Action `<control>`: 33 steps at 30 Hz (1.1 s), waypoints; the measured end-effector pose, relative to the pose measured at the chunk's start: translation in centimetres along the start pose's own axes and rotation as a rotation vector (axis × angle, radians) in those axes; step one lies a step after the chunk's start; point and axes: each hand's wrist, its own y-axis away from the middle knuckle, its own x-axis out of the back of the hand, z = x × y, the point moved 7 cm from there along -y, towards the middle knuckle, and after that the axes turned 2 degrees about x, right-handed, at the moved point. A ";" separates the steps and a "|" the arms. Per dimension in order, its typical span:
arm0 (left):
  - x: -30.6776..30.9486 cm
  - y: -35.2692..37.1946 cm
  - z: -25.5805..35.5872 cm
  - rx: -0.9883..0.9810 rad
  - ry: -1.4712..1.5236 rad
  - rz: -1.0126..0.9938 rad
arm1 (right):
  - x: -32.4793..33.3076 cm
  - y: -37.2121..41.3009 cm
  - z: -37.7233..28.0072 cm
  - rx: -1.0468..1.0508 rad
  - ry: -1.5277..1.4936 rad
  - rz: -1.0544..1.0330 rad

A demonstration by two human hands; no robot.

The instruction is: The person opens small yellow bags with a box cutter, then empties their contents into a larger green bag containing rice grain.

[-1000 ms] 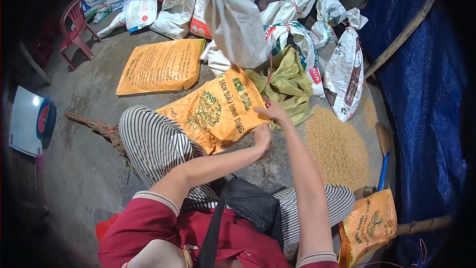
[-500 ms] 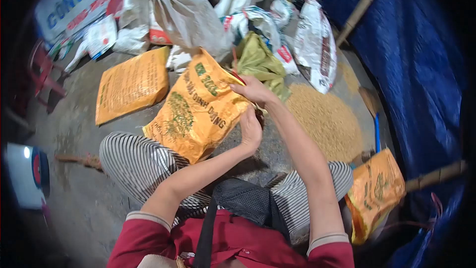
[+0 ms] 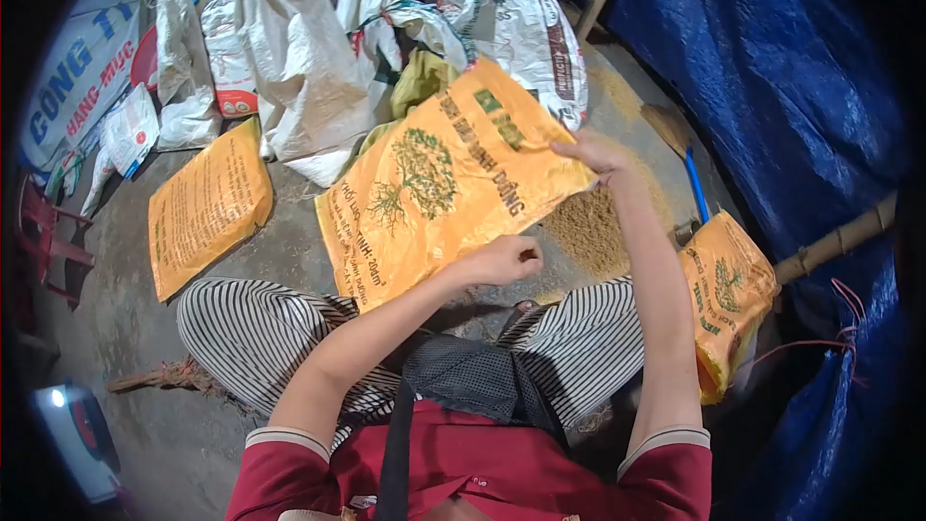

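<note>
A printed orange plastic bag (image 3: 386, 203), with a green tree picture and dark lettering, lies spread and tilted over my lap and the floor in front. My right hand (image 3: 593, 156) pinches its upper right corner, thumb on the printed face. Just off the lower right edge is my left hand (image 3: 503, 260), its fingers curled in; what they hold, if anything, is hidden. Behind the bag, to the right, a pile of light brown grain-like material (image 3: 603, 232) is partly covered by my right hand and forearm.
Another orange bag (image 3: 210, 210) lies flat at left; an open-mouthed one (image 3: 730, 304) stands at right. Tied white sacks (image 3: 299, 68) line the back. A blue-handled tool (image 3: 694, 183) lies beside the blue tarp (image 3: 772, 106) and bamboo pole (image 3: 839, 236). A red chair (image 3: 53, 241) stands left.
The orange bag has been spread flatter and shifted right. My right hand has moved right with its corner; my left hand has come away from the edge and curled. The view has shifted too.
</note>
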 end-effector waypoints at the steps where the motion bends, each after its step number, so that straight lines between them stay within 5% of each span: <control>1: -0.2 -0.2 0.0 -0.056 -0.043 -0.072 | 1.1 0.4 2.9 -0.012 -0.109 0.093; 3: 1.7 -1.0 -1.1 0.046 -0.181 -0.001 | 3.3 -0.3 8.5 -0.033 -0.233 0.207; 5: 3.6 -2.5 -5.4 0.099 -0.163 0.119 | 3.8 -1.4 14.7 -0.272 -0.308 0.212; 8: 5.5 -3.0 -8.0 0.136 -0.193 0.281 | 3.4 -0.6 16.2 -0.251 -0.266 0.282; 11: 4.8 -2.5 -11.1 0.464 0.342 0.351 | 4.9 0.8 18.3 -0.285 -0.197 0.336; 16: -2.2 -4.3 -13.4 0.589 0.639 0.035 | 3.3 3.5 20.1 -0.337 -0.320 0.386; 18: -7.4 -4.0 -13.7 0.765 0.965 -0.371 | 2.1 3.5 20.8 -0.267 -0.533 0.361; 25: -11.1 -4.4 -13.7 0.963 0.958 -0.348 | 2.2 5.9 20.0 -0.344 -0.219 0.360; 28: -12.3 -5.7 -12.6 1.033 1.338 -0.220 | 1.4 6.3 19.7 -0.336 -0.262 0.427; 31: -11.5 -7.7 -12.6 0.834 1.735 0.281 | 0.5 6.2 20.3 -0.302 -0.351 0.414; 33: -10.8 -8.2 -12.5 0.804 1.741 0.311 | -0.2 6.0 20.5 -0.261 -0.432 0.423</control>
